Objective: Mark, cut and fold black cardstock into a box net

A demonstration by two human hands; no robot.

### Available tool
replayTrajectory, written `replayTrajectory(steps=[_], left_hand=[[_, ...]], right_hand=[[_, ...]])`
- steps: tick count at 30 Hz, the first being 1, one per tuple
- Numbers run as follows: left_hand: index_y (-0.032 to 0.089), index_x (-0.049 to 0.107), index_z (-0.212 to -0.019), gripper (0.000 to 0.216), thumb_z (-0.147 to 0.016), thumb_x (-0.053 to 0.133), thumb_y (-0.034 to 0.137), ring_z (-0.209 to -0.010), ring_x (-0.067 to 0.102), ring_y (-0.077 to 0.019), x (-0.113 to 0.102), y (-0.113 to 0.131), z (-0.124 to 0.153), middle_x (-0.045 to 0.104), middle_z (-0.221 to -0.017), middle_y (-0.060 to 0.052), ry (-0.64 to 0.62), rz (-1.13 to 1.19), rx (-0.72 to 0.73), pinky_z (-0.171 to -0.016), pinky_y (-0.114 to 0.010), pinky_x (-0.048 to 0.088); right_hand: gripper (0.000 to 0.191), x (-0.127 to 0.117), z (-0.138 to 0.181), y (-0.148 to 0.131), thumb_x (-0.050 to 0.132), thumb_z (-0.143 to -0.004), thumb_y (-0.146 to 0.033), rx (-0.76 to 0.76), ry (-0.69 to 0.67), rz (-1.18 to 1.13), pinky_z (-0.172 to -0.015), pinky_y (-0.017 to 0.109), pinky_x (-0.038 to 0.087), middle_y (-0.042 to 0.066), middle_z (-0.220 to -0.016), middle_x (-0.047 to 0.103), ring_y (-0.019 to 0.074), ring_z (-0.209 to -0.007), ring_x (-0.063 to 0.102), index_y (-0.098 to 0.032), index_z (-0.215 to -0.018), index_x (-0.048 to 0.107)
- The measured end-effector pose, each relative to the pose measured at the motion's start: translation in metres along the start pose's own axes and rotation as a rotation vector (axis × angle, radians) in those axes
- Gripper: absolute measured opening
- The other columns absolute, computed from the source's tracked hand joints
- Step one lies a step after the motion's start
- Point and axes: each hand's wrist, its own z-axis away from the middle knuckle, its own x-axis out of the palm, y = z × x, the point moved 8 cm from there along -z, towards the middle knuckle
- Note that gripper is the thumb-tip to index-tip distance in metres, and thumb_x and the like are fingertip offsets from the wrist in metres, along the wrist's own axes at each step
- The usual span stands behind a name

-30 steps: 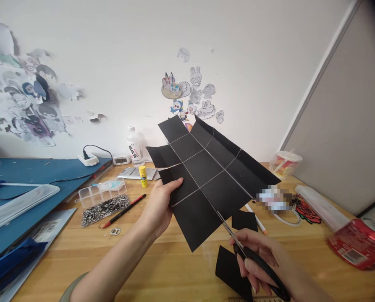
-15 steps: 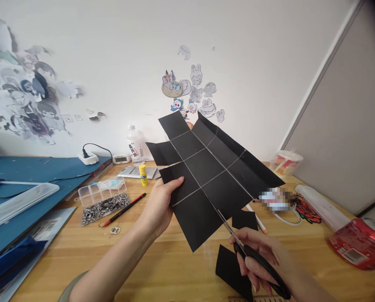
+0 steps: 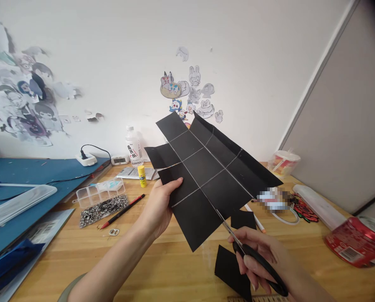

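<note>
A sheet of black card marked with pale grid lines is held up in front of me, several of its flaps cut apart or folded. My left hand pinches its left edge, thumb on top and fingers underneath. In my right hand is a pair of black-handled scissors, its blades at the card's lower edge in line with a drawn line. Two loose black card pieces, one nearer me and one farther off, lie below on the table.
On the wooden table stand a glue stick, a bottle and a compartment box of metal pull tabs. A red can sits at right; a ruler lies at the front edge. A blue mat covers the left.
The view has shifted very slightly. Both hands keep their grip, and the scissors stay at nearly the same place on the card.
</note>
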Motion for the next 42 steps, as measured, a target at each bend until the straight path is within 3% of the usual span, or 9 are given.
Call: replayTrajectory(steps=[4, 13, 27, 32, 42], left_hand=[[0.014, 0.059, -0.100, 0.027, -0.073, 0.060, 0.012, -0.083, 0.065, -0.0215, 0.000, 0.000, 0.000, 0.068, -0.096, -0.009, 0.002, 0.007, 0.001, -0.069, -0.031, 0.055], [0.015, 0.061, -0.099, 0.027, -0.073, 0.060, 0.011, -0.082, 0.065, -0.0209, 0.002, 0.002, -0.001, 0.069, -0.094, -0.008, -0.023, 0.025, 0.029, -0.069, -0.030, 0.055], [0.014, 0.062, -0.095, 0.024, -0.071, 0.061, 0.011, -0.076, 0.066, -0.0200, 0.006, -0.003, 0.004, 0.070, -0.089, -0.007, -0.046, 0.023, -0.029, -0.066, -0.029, 0.054], [0.015, 0.061, -0.097, 0.025, -0.072, 0.061, 0.011, -0.077, 0.066, -0.0195, 0.006, -0.002, 0.005, 0.070, -0.090, -0.007, -0.046, 0.034, -0.036, -0.066, -0.028, 0.054], [0.015, 0.061, -0.096, 0.024, -0.072, 0.061, 0.011, -0.076, 0.066, -0.0195, 0.009, 0.001, 0.013, 0.070, -0.089, -0.007, -0.048, 0.015, -0.037, -0.062, -0.026, 0.055]], right_hand=[[0.043, 0.001, -0.001, 0.003, 0.068, -0.059, -0.044, 0.028, -0.008, -0.052, -0.027, 0.010, 0.028, -0.006, -0.053, 0.052, 0.0024, -0.034, 0.042, -0.018, -0.089, 0.050], [0.030, -0.002, 0.013, -0.004, 0.068, -0.058, -0.024, 0.144, 0.108, -0.057, -0.027, 0.011, 0.030, -0.005, -0.055, 0.056, 0.0025, -0.032, 0.043, -0.020, -0.086, 0.056], [0.029, 0.002, 0.014, -0.017, 0.070, -0.060, -0.028, 0.086, 0.068, -0.091, -0.028, 0.012, 0.033, -0.005, -0.056, 0.054, 0.0041, -0.035, 0.046, -0.019, -0.085, 0.059], [0.026, 0.001, 0.016, -0.015, 0.067, -0.061, -0.026, 0.124, 0.079, -0.099, -0.031, 0.014, 0.038, -0.005, -0.056, 0.054, 0.0046, -0.035, 0.046, -0.020, -0.086, 0.061], [0.029, 0.003, 0.017, -0.020, 0.070, -0.058, -0.025, 0.104, 0.150, -0.093, -0.029, 0.013, 0.037, -0.004, -0.055, 0.056, 0.0040, -0.034, 0.045, -0.020, -0.085, 0.061]])
